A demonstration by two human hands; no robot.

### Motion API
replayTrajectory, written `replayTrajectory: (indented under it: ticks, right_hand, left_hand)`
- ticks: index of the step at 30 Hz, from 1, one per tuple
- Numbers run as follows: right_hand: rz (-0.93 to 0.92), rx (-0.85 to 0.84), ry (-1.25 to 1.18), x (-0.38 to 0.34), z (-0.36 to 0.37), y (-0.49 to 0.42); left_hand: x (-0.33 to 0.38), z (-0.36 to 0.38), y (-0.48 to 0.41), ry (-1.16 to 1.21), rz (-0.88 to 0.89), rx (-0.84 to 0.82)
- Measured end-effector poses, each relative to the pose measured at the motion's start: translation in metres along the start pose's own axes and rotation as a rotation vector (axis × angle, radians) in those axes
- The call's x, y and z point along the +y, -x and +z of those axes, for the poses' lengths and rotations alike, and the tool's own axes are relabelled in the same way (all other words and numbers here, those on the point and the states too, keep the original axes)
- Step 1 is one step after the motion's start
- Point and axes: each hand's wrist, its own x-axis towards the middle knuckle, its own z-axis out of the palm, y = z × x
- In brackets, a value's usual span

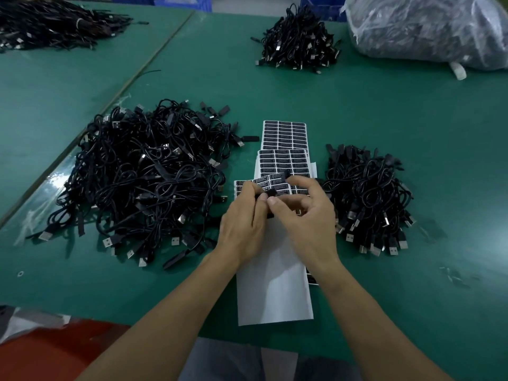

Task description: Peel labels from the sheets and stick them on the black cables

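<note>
Overlapping label sheets (pixel 284 134) with rows of black labels lie in the middle of the green table (pixel 384 111); a peeled white backing sheet (pixel 272 292) lies nearest me. Above the sheets, my left hand (pixel 242 229) and my right hand (pixel 305 213) meet. Both pinch a small black cable end (pixel 270 194) between fingertips. A black label (pixel 286 174) sticks up by my right index finger. A big heap of black cables (pixel 143 177) lies left of the sheets, a smaller heap (pixel 368 196) right.
Another cable pile (pixel 299 42) sits at the back centre, and one more (pixel 52 23) at the far left corner. A clear plastic bag (pixel 428 28) of cables fills the back right. Blue crates (pixel 189 1) stand beyond the table. A seam (pixel 143 67) splits the tabletop.
</note>
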Motion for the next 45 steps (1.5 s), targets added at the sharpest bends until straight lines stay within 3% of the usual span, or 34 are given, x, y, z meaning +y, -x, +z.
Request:
replayTrajectory:
  ticks: [8, 14, 17, 24, 36, 45]
  right_hand:
    - [-0.040, 0.084, -0.008, 0.000, -0.003, -0.008]
    - [0.046, 0.043, -0.221, 0.004, -0.009, -0.015]
    - [0.090, 0.037, -0.294, 0.007, -0.009, -0.016]
    - [0.235, 0.047, -0.568, 0.010, -0.006, -0.014]
    - [0.144, -0.070, -0.283, 0.013, 0.001, -0.015]
    - [0.131, -0.070, -0.248, 0.017, 0.000, -0.016]
  left_hand:
    - [-0.001, -0.004, -0.001, 0.093, 0.107, -0.010]
    - [-0.001, -0.013, -0.005, -0.128, 0.193, -0.005]
    - [-0.004, -0.016, -0.006, -0.205, 0.191, -0.026]
    - [-0.007, -0.012, -0.005, -0.078, 0.052, 0.081]
    - [-0.002, -0.015, -0.003, -0.057, -0.022, 0.016]
    - [-0.004, -0.014, -0.004, -0.053, -0.041, -0.026]
